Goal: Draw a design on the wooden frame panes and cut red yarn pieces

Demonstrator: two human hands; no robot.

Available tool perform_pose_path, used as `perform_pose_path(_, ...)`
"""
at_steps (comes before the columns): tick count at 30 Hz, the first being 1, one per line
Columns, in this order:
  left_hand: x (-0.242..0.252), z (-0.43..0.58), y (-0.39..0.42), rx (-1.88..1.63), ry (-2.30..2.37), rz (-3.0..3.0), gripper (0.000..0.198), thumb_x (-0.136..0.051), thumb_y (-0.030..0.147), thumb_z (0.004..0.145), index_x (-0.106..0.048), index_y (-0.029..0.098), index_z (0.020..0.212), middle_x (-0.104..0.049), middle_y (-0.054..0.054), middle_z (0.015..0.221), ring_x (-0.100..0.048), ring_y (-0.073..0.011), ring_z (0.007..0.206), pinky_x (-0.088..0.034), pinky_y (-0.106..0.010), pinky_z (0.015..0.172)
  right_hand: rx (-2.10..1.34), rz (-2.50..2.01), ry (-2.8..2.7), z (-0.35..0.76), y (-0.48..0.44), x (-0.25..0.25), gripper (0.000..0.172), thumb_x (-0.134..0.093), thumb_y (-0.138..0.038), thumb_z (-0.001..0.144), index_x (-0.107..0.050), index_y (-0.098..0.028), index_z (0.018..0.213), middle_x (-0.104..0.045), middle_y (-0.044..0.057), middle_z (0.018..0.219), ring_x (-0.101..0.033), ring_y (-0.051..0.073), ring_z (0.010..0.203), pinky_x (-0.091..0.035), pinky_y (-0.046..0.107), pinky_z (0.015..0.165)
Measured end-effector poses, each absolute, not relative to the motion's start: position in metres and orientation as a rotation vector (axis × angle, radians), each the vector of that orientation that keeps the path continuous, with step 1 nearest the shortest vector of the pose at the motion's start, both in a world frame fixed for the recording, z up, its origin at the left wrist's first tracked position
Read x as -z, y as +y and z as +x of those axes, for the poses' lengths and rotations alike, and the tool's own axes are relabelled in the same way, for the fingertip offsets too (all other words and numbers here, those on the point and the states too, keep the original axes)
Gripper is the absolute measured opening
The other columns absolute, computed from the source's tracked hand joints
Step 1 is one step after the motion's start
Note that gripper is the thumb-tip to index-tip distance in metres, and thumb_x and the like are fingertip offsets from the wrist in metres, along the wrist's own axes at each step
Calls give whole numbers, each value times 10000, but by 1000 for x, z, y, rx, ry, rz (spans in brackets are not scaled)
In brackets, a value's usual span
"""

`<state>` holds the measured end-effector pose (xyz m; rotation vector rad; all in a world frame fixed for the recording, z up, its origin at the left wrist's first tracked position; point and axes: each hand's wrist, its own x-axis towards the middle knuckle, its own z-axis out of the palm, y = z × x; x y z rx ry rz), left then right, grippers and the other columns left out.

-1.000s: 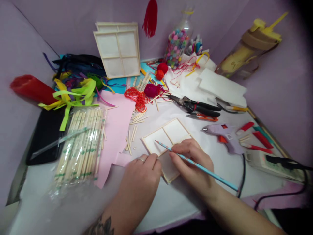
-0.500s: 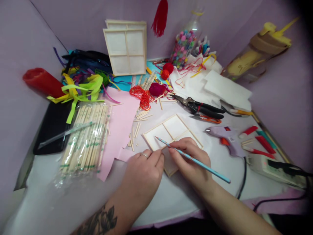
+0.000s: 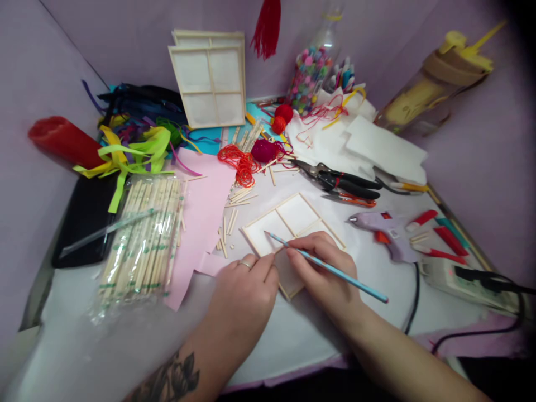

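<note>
A small wooden window frame (image 3: 293, 218) backed with white paper lies flat on the white table. My left hand (image 3: 245, 290), a ring on one finger, presses its fingertips on the frame's near left edge. My right hand (image 3: 324, 271) rests on the frame's near corner with its fingers curled round a light blue pencil (image 3: 330, 269). The pencil's tip points left over the frame's left pane.
A bag of wooden sticks (image 3: 144, 237) and pink paper (image 3: 205, 212) lie to the left. Black pliers (image 3: 341, 181), a purple glue gun (image 3: 387, 231) with black cord and red markers (image 3: 439, 237) lie right. Another frame (image 3: 209, 78) leans on the back wall.
The view shifted a little. The pencil has swung slightly, its rear end lower and closer in. Both hands stay on the frame's near edge.
</note>
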<state>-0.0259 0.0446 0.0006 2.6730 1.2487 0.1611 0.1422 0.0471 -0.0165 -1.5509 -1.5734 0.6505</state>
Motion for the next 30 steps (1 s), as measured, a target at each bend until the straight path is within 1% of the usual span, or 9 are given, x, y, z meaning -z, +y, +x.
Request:
perform_pose_path(2,-1,-26,44,-160,1252,2675,138,-549,150,901,-660,159,983,-696,-75,1038,-608,-218,808,-502,-329,634,-647,-1560,-1563,142,47,16,72,-634,-248,830,-698,-249,864,-664,26,777,-626,178,734,-514,302,637)
perform_pose_path(6,0,-26,43,-176,1240,2691,179,-515,144,917,-647,158,1037,-690,-81,1050,-605,-216,818,-497,-332,637,-671,-1528,-1612,142,47,15,82,-631,-244,834,-696,-255,883,-670,26,788,-633,183,756,-518,305,651)
perform_pose_path(12,0,-26,44,-159,1241,2663,123,-575,145,884,-651,166,978,-694,-70,1060,-609,-232,808,-495,-355,620,-624,-1566,-1581,144,48,16,75,-641,-230,827,-696,-245,874,-660,20,790,-624,172,741,-512,291,647)
perform_pose_path(18,0,-26,44,-168,1240,2658,193,-567,134,885,-634,161,1064,-690,-73,1088,-611,-239,837,-503,-369,642,-659,-1512,-1641,142,48,14,75,-636,-233,836,-693,-249,882,-661,18,771,-626,177,753,-513,297,649)
perform_pose_path(24,1,-26,44,-163,1251,2659,115,-591,136,873,-653,169,964,-697,-66,1065,-615,-235,820,-488,-351,621,-603,-1562,-1587,146,51,15,70,-642,-228,823,-693,-238,870,-649,23,788,-623,164,722,-520,289,641)
perform_pose_path(30,1,-26,43,-245,1249,2688,175,-609,130,860,-658,158,1026,-707,-65,1049,-620,-232,810,-497,-351,628,-651,-1523,-1646,143,49,14,79,-632,-224,833,-695,-231,880,-650,18,774,-626,166,744,-513,280,644)
